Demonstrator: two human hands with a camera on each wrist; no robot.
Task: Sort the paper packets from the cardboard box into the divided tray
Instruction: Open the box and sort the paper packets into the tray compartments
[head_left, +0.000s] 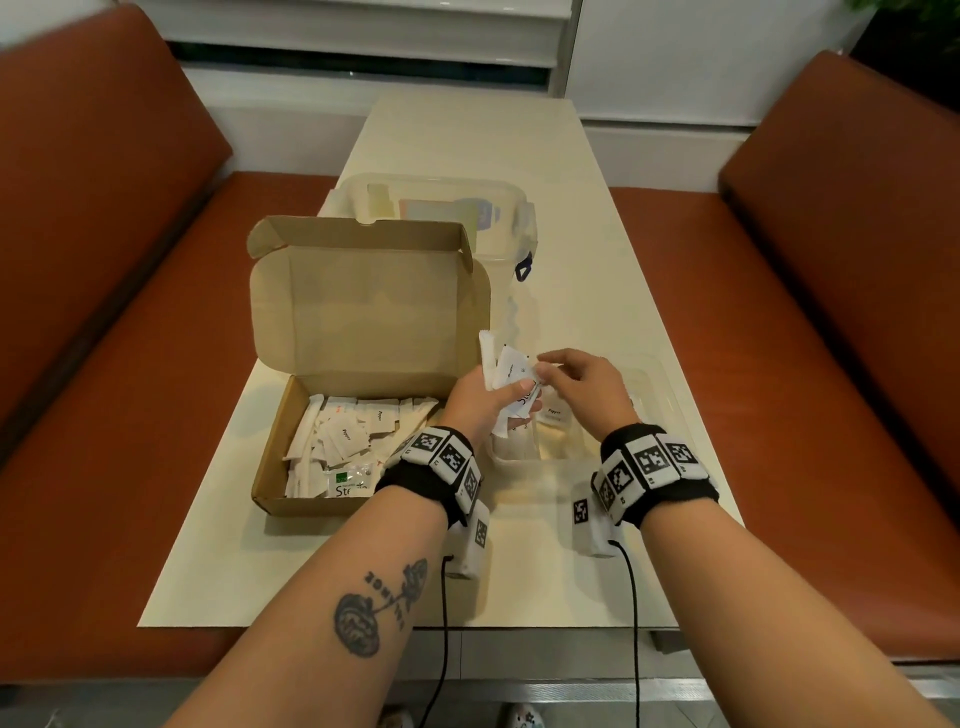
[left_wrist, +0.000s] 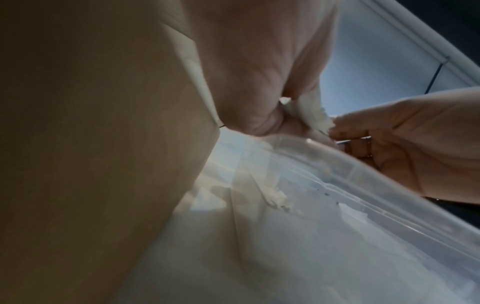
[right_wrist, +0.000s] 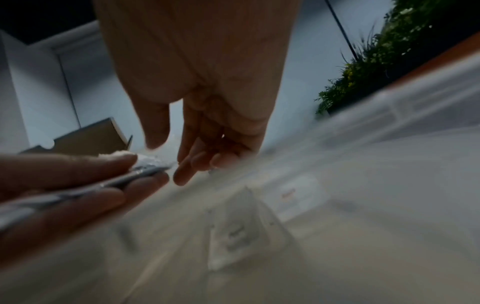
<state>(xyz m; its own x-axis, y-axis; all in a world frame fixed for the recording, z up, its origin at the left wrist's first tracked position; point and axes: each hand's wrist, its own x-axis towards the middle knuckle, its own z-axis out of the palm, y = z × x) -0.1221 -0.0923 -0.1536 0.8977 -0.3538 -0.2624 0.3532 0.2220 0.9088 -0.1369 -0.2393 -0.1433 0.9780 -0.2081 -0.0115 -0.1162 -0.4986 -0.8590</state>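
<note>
An open cardboard box (head_left: 270, 483) at the table's left holds several white paper packets (head_left: 337, 436) and a green-labelled sachet (head_left: 349, 480). To its right lies the clear divided tray (head_left: 540, 460), with a "Pepper" packet (head_left: 553, 413) in one compartment; the right wrist view shows tray packets (right_wrist: 233, 236) beside a divider. Above the tray my left hand (head_left: 519, 395) grips a fanned bunch of packets (head_left: 506, 371). My right hand (head_left: 545, 371) pinches the edge of one packet in that bunch (right_wrist: 153, 162), thumb above and index finger below. The left wrist view shows the same pinch at the packet's edge (left_wrist: 319, 121).
A clear lidded plastic container (head_left: 441, 208) stands behind the box's raised lid (head_left: 363, 312). Orange bench seats (head_left: 130, 364) flank the narrow cream table (head_left: 337, 571). A green plant (right_wrist: 376, 61) stands off to the right.
</note>
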